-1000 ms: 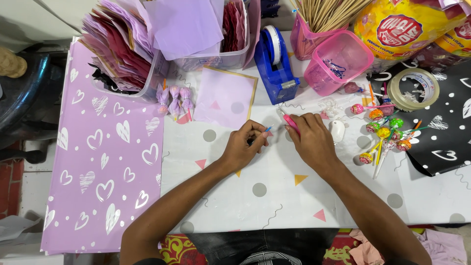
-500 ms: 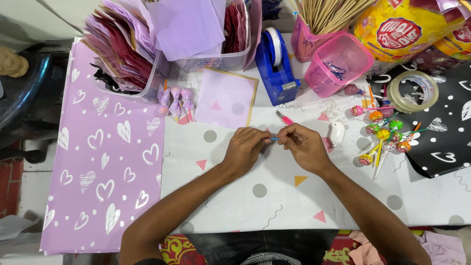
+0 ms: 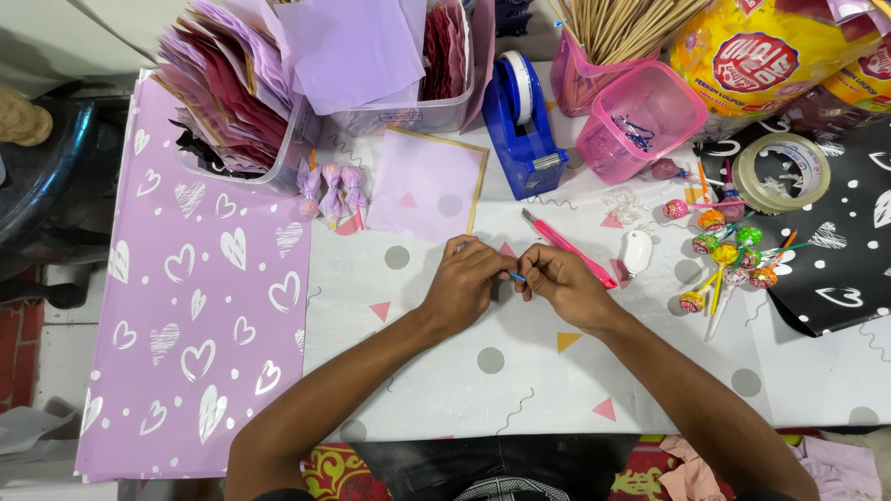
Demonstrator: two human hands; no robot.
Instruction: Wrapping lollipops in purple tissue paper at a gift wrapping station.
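Left hand (image 3: 467, 283): curled over the middle of the table, fingertips pinched on one end of a short blue stick (image 3: 516, 276).
Right hand (image 3: 555, 278): curled likewise, facing the left, fingertips closed on the other end of the same stick.
Blue stick: held between both hands just above the white patterned table cover (image 3: 520, 371); only a short piece visible between the fingers, the rest hidden; whether a sweet sat on it, impossible to tell.
Pink craft knife (image 3: 568, 248): lying flat on the cover just behind the right hand, apart from it, untouched.
Lilac paper square (image 3: 427, 183): laid flat behind the left hand, gold-edged, nothing on it yet.
Wrapped pieces (image 3: 329, 190): three small lilac-wrapped sweets on sticks, side by side left of the square; judged finished.
Unwrapped lollipops (image 3: 724, 252): a loose cluster of coloured ones well to the right of the hands; judged remaining work.
Tape dispenser (image 3: 522, 121): blue, standing behind the square, out of reach of either hand.
Pink tub (image 3: 640, 121): open, beside the dispenser, small bits inside, too small to tell.
Paper stock (image 3: 232, 93): lilac and dark red sheets stacked in clear bins at the back left.
Heart-print sheet (image 3: 200, 297): large lilac sheet spread over the left part of the table.
Progress, as a judgement: early; three wrapped against many bare, the piece in hand not yet set on paper.
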